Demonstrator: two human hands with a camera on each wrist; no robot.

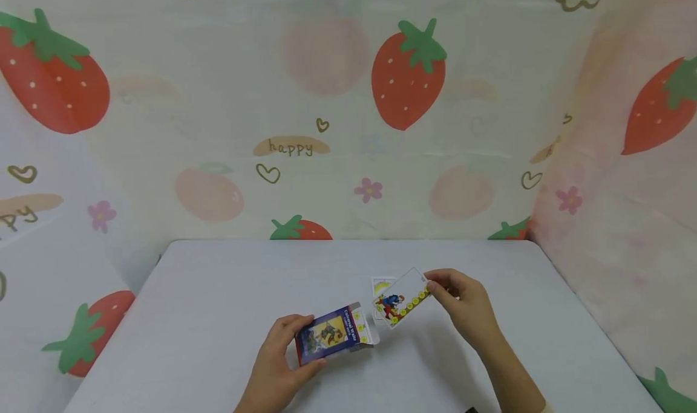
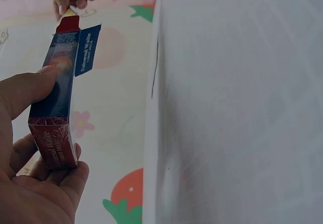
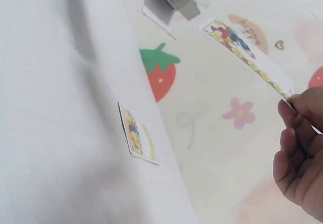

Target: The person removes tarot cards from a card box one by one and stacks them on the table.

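My left hand (image 1: 283, 355) grips a blue and red card box (image 1: 328, 335) printed "Universal Waite", thumb on one side and fingers on the other. The box's flap end is open and points right, toward the other hand. Between thumb and fingertips my right hand (image 1: 463, 301) pinches a picture card (image 1: 403, 298) by its corner, above the table and just clear of the box. The card shows a figure in blue and red beside a row of yellow discs. Another card (image 3: 139, 135) lies face up on the table; in the head view the pinched card partly covers it.
A white-covered table (image 1: 218, 280) spreads under both hands. Behind it and at the sides hangs a cloth (image 1: 327, 189) printed with strawberries, hearts and flowers. A small dark object (image 1: 471, 410) shows at the bottom edge of the head view; its kind cannot be told.
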